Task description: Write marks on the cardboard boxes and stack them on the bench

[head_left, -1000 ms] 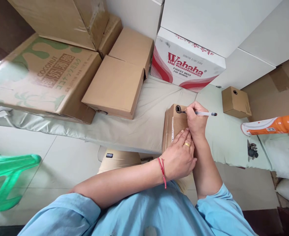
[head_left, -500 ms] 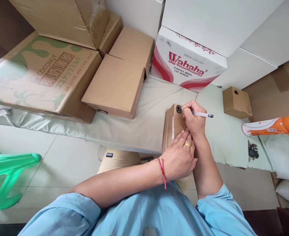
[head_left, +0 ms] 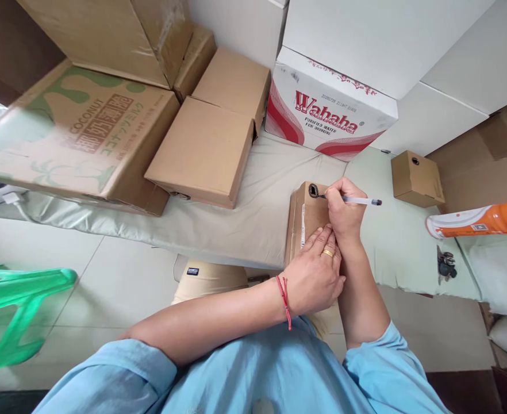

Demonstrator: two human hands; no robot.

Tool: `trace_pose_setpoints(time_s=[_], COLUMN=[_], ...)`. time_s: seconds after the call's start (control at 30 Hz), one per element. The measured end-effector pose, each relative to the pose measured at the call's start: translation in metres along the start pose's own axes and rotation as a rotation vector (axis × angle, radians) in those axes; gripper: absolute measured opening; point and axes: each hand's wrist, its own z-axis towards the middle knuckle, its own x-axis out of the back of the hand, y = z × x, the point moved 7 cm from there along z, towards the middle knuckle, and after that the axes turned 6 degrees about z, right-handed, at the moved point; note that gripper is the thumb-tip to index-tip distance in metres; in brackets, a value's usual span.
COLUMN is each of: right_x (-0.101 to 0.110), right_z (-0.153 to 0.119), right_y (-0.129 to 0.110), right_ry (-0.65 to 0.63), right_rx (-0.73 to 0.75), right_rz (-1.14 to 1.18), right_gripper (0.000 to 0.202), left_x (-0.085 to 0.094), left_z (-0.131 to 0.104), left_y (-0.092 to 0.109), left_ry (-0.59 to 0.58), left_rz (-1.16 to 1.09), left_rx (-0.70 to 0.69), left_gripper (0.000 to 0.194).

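A small brown cardboard box lies at the front edge of the cloth-covered table, with a dark-rimmed round hole near its far end. My right hand pinches a clear pen with a dark cap end, its tip just right of the hole's rim. Flat on the box's near part rests my left hand, fingers stretched and nothing held in it; it touches my right wrist. The hand covers the near part of the box.
Left are a coconut carton and a flat brown box. Behind stands a Wahaha carton. To the right are another small box, an orange-and-white bottle and keys. A green stool is lower left.
My right hand and the pen have shifted slightly right, off the hole's rim, so the hole shows more fully. My left hand has stayed in place on the box.
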Motion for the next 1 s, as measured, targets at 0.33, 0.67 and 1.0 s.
trace_pose_setpoints(time_s=[0.33,0.67,1.0], right_x=[0.12,0.22,0.142], right_z=[-0.048,-0.11,-0.153], right_y=[0.064,0.146,0.107], right_ry=[0.278,-0.04,-0.162], right_rx=[-0.134,-0.577,-0.428], right_rz=[-0.293,-0.995,-0.946], right_gripper=[0.044,0.05,0.074], left_x=[-0.001,0.018,0.038], left_z=[-0.003,-0.011,-0.06], left_y=[-0.002,-0.013,-0.012], left_ry=[-0.005,0.224,0.294], left_rz=[0.003,-0.222,-0.26], left_rx=[0.008,-0.064,-0.122], left_gripper=[0.072,0.034,0.034])
